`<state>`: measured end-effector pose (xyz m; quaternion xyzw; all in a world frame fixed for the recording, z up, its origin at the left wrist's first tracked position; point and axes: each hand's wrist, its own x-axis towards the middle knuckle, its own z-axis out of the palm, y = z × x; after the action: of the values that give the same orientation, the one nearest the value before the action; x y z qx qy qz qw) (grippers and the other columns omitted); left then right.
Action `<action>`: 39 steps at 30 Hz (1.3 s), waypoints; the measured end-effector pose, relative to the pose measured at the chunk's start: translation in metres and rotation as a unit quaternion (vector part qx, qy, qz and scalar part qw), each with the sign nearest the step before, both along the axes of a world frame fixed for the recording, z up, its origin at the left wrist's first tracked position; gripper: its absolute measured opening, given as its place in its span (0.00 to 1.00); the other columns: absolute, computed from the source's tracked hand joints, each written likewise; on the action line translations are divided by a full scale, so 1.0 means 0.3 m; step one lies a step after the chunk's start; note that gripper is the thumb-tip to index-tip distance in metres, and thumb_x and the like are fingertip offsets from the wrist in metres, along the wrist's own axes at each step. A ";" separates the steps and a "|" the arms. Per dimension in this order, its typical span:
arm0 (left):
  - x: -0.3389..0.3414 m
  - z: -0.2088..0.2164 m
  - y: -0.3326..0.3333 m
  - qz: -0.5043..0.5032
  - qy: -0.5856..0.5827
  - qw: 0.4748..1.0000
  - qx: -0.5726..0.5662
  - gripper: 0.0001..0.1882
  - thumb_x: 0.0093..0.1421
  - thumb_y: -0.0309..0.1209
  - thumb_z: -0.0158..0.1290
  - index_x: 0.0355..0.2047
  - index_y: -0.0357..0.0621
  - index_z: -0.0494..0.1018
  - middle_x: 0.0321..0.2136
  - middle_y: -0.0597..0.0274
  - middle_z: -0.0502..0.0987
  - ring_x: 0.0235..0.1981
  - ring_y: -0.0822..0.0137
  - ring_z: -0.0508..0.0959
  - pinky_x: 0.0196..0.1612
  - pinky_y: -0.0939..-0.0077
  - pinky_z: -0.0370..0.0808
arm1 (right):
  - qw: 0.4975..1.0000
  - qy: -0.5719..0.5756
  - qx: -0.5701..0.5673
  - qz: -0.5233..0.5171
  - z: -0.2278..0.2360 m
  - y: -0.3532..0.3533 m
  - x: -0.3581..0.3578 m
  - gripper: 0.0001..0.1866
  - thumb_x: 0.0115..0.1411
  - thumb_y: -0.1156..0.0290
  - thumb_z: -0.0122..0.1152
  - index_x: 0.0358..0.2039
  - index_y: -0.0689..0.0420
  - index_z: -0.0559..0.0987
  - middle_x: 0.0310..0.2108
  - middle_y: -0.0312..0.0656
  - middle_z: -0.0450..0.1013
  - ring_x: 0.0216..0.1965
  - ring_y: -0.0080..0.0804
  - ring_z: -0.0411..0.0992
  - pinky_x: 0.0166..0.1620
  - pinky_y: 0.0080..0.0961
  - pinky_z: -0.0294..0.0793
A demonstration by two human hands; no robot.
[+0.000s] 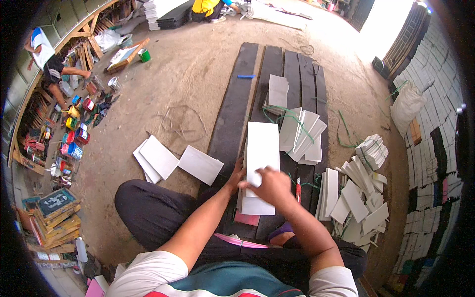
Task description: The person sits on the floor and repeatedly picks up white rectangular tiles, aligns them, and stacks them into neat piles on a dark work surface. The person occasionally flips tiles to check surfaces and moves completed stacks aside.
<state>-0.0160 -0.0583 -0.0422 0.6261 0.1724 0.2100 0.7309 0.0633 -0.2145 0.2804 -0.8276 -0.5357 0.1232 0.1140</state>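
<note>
White flat panels [158,157] lie loose on the dirt floor [198,64] at left. Left hand [236,177] steadies the edge of a long white panel [262,148] on dark planks [232,114], fingers curled on it. Right hand [271,187] presses a small pad onto its smooth face. Many bundled panels [356,198] wait at right, seemingly unprocessed.

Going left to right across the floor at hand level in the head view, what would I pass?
Paint cans → loose white panels on the dirt → left hand → white panel on the dark planks → right hand → heap of white panels → stacked wall of panels.
</note>
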 end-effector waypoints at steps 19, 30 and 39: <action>0.049 0.011 -0.066 0.009 0.070 0.979 -0.191 0.55 0.61 0.55 0.58 0.78 0.48 0.41 0.73 0.45 0.53 0.75 0.48 0.53 0.73 0.55 0.55 | 0.958 0.248 0.031 -0.142 -0.304 -0.144 0.243 0.56 0.58 0.60 0.76 0.77 0.58 0.50 0.48 0.61 0.79 0.48 0.47 0.81 0.51 0.39 0.78; 0.095 0.122 -0.157 0.053 0.057 0.990 -0.114 0.56 0.65 0.72 0.41 0.78 0.41 0.43 0.76 0.48 0.47 0.76 0.52 0.51 0.74 0.55 0.52 | 0.959 0.230 0.073 -0.152 -0.332 -0.190 0.233 0.57 0.55 0.62 0.78 0.77 0.58 0.52 0.45 0.61 0.80 0.45 0.47 0.82 0.48 0.38 0.79; 0.095 0.190 -0.147 0.026 0.029 0.992 -0.117 0.57 0.61 0.62 0.58 0.76 0.39 0.47 0.74 0.47 0.52 0.74 0.52 0.54 0.74 0.56 0.53 | 0.956 0.225 0.101 -0.159 -0.363 -0.200 0.244 0.57 0.51 0.60 0.80 0.74 0.64 0.56 0.41 0.61 0.81 0.41 0.44 0.83 0.44 0.35 0.80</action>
<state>0.0126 -0.1023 0.0147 0.5371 0.2333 0.1889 0.7883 0.1364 -0.2746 0.1716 -0.8372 -0.3672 0.2320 0.3324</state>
